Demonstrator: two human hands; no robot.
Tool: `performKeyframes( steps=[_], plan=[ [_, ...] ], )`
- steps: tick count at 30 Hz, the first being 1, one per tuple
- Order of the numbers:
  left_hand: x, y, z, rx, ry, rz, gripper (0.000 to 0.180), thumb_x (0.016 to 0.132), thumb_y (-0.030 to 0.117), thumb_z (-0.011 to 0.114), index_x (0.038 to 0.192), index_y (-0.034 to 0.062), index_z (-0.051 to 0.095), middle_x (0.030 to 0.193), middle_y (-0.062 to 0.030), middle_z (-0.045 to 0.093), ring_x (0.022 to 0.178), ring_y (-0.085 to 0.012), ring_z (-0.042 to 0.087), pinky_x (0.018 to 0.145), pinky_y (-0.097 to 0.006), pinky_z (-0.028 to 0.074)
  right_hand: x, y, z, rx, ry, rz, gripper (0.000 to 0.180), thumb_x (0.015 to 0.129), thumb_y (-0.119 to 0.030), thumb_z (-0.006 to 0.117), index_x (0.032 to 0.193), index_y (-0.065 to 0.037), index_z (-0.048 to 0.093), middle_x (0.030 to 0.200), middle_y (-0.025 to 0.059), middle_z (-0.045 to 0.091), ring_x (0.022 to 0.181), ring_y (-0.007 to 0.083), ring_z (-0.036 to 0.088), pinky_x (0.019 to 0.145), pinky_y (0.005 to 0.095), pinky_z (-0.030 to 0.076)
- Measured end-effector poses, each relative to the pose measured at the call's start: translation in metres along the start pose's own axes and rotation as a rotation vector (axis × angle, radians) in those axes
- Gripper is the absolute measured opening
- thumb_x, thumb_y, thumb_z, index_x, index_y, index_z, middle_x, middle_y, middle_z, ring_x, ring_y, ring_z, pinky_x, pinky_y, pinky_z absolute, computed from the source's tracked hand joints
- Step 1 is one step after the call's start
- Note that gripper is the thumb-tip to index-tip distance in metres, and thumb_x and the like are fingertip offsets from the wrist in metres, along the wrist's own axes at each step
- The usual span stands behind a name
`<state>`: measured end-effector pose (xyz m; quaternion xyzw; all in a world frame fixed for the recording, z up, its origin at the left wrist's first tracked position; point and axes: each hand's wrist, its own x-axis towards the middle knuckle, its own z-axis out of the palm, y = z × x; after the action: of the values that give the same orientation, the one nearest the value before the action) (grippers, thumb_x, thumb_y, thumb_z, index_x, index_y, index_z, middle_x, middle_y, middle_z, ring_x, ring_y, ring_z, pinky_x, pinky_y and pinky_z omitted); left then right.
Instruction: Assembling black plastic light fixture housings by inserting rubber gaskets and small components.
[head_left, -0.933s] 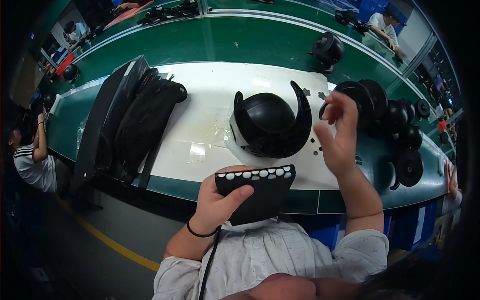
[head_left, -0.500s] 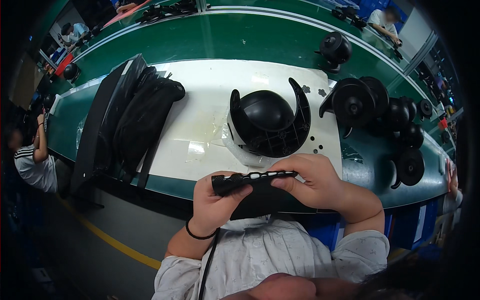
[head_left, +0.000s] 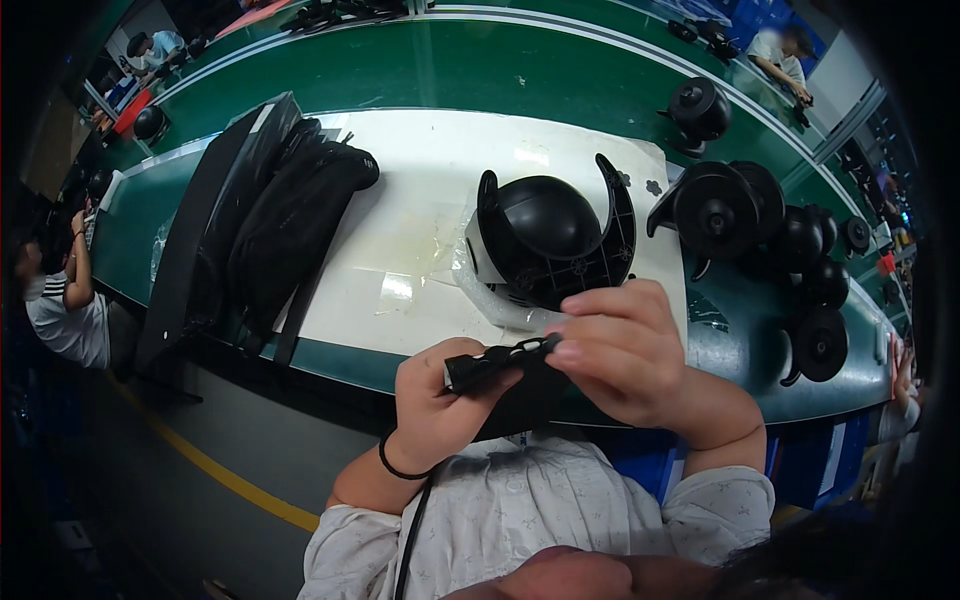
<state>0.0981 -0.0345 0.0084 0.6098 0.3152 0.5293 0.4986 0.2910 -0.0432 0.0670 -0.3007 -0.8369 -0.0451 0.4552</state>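
Above the table's front edge, my left hand [head_left: 432, 400] is closed around one end of a flat black piece [head_left: 490, 367] with light patches along its wavy upper edge. My right hand [head_left: 628, 352] pinches the other end between thumb and fingers, so the piece slants up to the right. Its exact kind cannot be made out. Just beyond my hands, a round black dome [head_left: 550, 218] sits within a black shell [head_left: 572, 283] with two curved horns. Clear bubble wrap [head_left: 500, 310] lies under and beside the shell.
To the left lie a black fabric bag [head_left: 300, 220] and a long black box [head_left: 200, 240]. Several round black parts [head_left: 718, 212] are grouped at the right, with another black ball-shaped unit [head_left: 698, 108] farther back. A white sheet [head_left: 400, 150] covers part of the green table [head_left: 345, 372].
The black piece has turned from nearly level to slanting, its right end raised. My right hand has shifted its grip to the tip, fingers more bunched. The view has moved slightly.
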Motion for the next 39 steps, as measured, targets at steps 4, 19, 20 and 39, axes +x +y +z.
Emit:
performKeyframes(
  steps=[4,19,20,39],
  plan=[
    [0.001,-0.001,-0.001,0.023,-0.047,-0.020,0.017,0.066,-0.004,0.070,0.076,-0.0004,0.056,0.064,-0.0052,0.056,0.055,-0.0099,0.051,0.051,-0.021,0.039,-0.005,-0.004,0.001,-0.111,-0.105,-0.136,0.019,0.068,-0.016,0.065,0.087,-0.014,0.062,0.086,-0.0003,0.060,0.082,0.0146,0.056,0.064,0.0264,0.036],
    [0.006,-0.007,-0.004,0.146,-0.117,0.079,0.019,0.063,-0.002,0.070,0.078,0.0026,0.059,0.072,-0.0084,0.059,0.063,-0.0235,0.056,0.056,-0.029,0.043,0.004,-0.005,-0.011,0.777,-0.342,0.190,0.033,0.065,-0.009,0.067,0.097,-0.012,0.056,0.089,0.0087,0.053,0.072,0.0213,0.056,0.053,0.0299,0.040],
    [0.010,-0.007,-0.001,0.163,-0.094,0.219,0.018,0.062,-0.001,0.070,0.074,0.0034,0.059,0.074,-0.0077,0.059,0.066,-0.0236,0.056,0.058,-0.030,0.043,-0.004,0.002,-0.006,0.280,-0.105,0.018,0.030,0.070,-0.002,0.063,0.097,-0.003,0.050,0.083,0.0109,0.054,0.066,0.0226,0.056,0.056,0.0297,0.041],
    [0.035,-0.018,0.015,0.494,-0.082,0.430,0.033,0.053,0.003,0.065,0.085,0.0123,0.062,0.136,-0.0293,0.023,0.128,-0.0399,0.024,0.098,-0.053,0.018,0.007,-0.004,-0.008,-0.362,-0.396,0.048,0.071,0.069,0.005,0.051,0.123,-0.037,0.032,0.110,0.0145,0.056,0.088,0.0325,0.059,0.060,0.0375,0.046]
  ],
)
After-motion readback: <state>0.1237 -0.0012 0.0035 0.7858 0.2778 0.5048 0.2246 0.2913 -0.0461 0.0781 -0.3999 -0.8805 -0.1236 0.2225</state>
